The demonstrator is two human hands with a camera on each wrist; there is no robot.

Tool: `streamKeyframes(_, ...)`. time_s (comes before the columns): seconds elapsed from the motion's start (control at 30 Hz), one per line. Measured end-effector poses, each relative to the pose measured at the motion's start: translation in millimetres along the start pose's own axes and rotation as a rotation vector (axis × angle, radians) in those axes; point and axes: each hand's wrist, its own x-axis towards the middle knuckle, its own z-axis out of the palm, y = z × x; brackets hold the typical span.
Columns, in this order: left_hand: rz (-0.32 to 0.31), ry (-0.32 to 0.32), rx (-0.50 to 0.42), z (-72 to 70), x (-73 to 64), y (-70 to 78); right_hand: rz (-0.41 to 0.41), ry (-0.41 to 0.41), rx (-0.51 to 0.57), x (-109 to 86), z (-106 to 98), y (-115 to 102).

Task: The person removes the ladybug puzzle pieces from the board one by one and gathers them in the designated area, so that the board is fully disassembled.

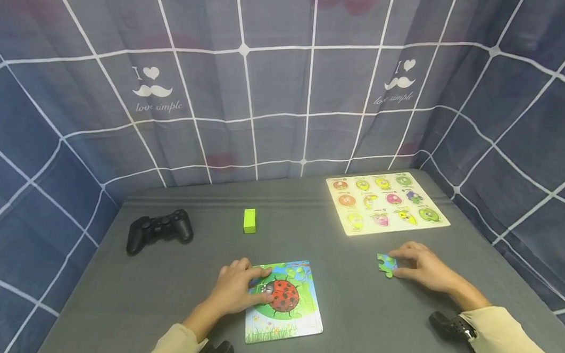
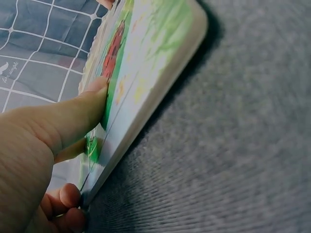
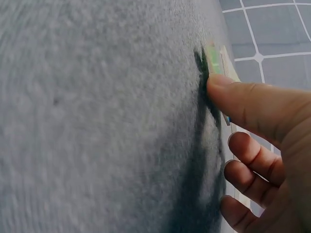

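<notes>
A square ladybug jigsaw puzzle [image 1: 299, 318] lies on the grey table in the head view. My left hand [image 1: 237, 289] rests on its left side, thumb and index finger spread across the picture. In the left wrist view the thumb presses on the puzzle's face [image 2: 150, 53], and the other fingertips [image 2: 71, 195] touch near its edge. To the right, my right hand [image 1: 424, 266] pinches a green and blue puzzle piece [image 1: 386, 264] by its right side. In the right wrist view the thumb mostly hides that piece [image 3: 214, 60], which is close to the cloth.
A black game controller [image 1: 160, 230] lies at the left, and a bright green block [image 1: 249, 220] stands behind the puzzle. At the back right lies a cream fruit-picture board [image 1: 352, 223]. A blue gridded curtain [image 1: 277, 91] encloses the back and sides.
</notes>
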Motion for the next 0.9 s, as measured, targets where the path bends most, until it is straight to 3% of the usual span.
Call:
streamKeyframes(0.5, 0.042, -0.06, -0.04, -3.8, 4.5, -4.3, -0.044, 0.007, -0.057, 1.7, 2.2, 7.7)
streamKeyframes(0.9, 0.03, -0.022, -0.026, 0.2, 1.2, -3.6, -0.04, -0.005, -0.102, 5.1, 4.0, 3.0)
